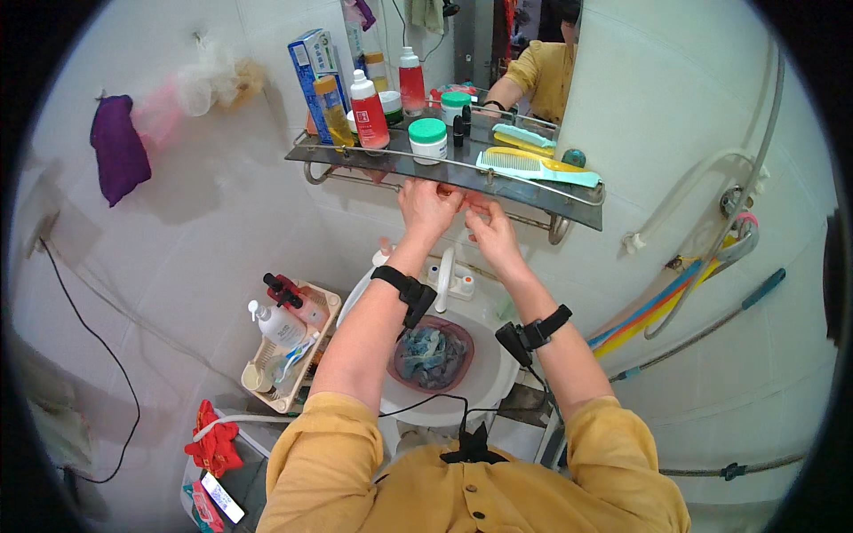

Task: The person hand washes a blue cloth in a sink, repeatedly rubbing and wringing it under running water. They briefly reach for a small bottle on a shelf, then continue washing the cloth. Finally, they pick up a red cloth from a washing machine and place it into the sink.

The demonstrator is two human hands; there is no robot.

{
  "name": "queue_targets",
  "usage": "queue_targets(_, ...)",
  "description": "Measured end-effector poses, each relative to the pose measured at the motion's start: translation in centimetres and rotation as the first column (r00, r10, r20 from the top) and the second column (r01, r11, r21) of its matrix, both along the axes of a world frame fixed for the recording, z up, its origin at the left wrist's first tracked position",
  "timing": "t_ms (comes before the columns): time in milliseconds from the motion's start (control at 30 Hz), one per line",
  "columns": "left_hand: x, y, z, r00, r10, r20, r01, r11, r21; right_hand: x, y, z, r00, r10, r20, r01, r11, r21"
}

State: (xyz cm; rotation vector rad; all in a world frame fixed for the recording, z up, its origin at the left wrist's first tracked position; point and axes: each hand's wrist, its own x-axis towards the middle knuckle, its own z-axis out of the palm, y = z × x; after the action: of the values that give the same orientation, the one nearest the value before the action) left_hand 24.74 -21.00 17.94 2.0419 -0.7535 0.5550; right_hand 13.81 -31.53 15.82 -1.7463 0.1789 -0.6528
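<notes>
Both hands are raised under the front edge of a dark glass shelf (393, 163) with a metal rail. My left hand (428, 210) has its fingertips partly hidden behind that edge, so what it grips there cannot be made out. Beside it, a little lower, my right hand (494, 238) has bent fingers reaching towards the left one. Something pinkish shows faintly between the two, too unclear to name. Below my forearms is a white washbasin (490, 393) with a white faucet (445, 283). In the basin sits a pink plastic tub (469, 366) holding wet bluish-grey cloth (433, 356).
On the shelf stand a green-lidded jar (428, 141), a red pump bottle (370, 113), a toothpaste box (313, 83) and combs (533, 166). A mirror (476, 46) rises behind. A beige basket (288, 402) with bottles is left of the basin. Hoses (706, 266) hang at right.
</notes>
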Motion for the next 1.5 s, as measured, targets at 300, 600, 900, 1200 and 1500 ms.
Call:
queue_targets(300,1.5,0.0,-1.5,0.976,0.01,0.22,-0.004,1.0,-0.025,1.6,0.5,0.5,0.991,-0.122,0.048,0.123,0.992,-0.033)
queue_targets(600,2.9,-0.3,-2.4,0.96,-0.278,-0.036,0.253,0.914,-0.316,2.7,0.6,2.1,0.964,-0.266,0.018,0.236,0.819,-0.523)
queue_targets(900,2.7,1.1,-2.1,0.96,-0.067,-0.27,-0.037,0.93,-0.365,3.4,2.8,4.3,0.908,-0.416,-0.051,0.298,0.727,-0.619)
queue_targets(1200,1.3,2.1,0.8,0.535,-0.577,-0.617,0.081,0.762,-0.643,4.6,3.5,4.6,0.872,-0.48,-0.099,0.302,0.686,-0.662)
queue_targets(1500,-3.9,8.3,-0.7,0.519,-0.601,-0.607,0.02,0.719,-0.695,0.3,8.5,3.8,0.943,-0.321,0.083,0.31,0.762,-0.568)
